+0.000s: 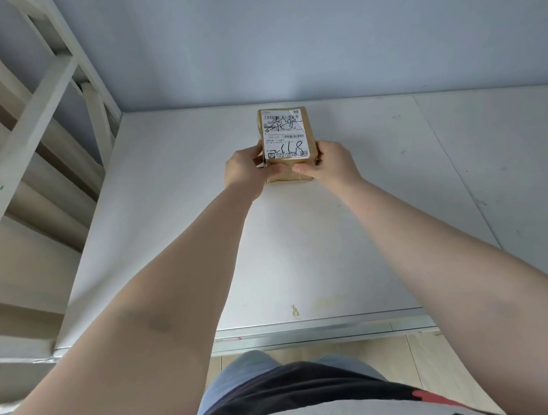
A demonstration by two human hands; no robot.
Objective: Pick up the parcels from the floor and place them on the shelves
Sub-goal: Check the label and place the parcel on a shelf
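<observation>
A small brown cardboard parcel (284,137) with a white shipping label and handwritten marks rests on the white shelf board (170,220), near the back wall. My left hand (244,171) grips its near left corner and my right hand (329,164) grips its near right corner, with both thumbs on the parcel's front edge. Both arms reach straight forward over the shelf.
A pale blue wall (313,30) closes the back of the shelf. A white metal rack frame with wooden boards (16,142) stands at the left. The shelf's metal front edge (315,331) runs above a wooden floor (422,361).
</observation>
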